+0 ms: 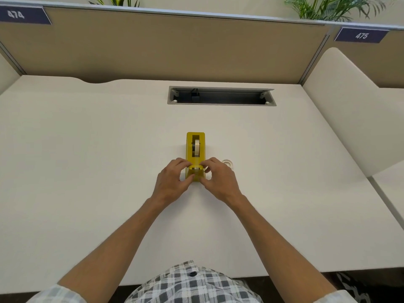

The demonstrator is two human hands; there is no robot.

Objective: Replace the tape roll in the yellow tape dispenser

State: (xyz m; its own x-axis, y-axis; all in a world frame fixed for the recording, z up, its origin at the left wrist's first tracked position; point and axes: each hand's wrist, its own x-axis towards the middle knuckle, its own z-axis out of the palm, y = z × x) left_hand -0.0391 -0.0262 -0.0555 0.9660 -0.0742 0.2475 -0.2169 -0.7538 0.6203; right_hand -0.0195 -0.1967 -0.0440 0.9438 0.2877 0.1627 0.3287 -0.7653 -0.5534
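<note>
Fingertips of left hand (172, 179) and right hand (218, 178) pinched from either side on near end of yellow tape dispenser (195, 156), beside its cutter; both hands curled narrow, thumbs low against dispenser's front, index fingers on top. Dispenser lengthways on white desk (87, 171), directly between the 2 hands and stretching away from them. Tape roll (196, 147) upright in its slot, just beyond fingertips. Second, clear tape roll (227, 163) flat on desk, just past right hand's knuckles. Farther back, open cable tray (220, 96), then partition with labels 474 (15, 14) and 475 (361, 35).
</note>
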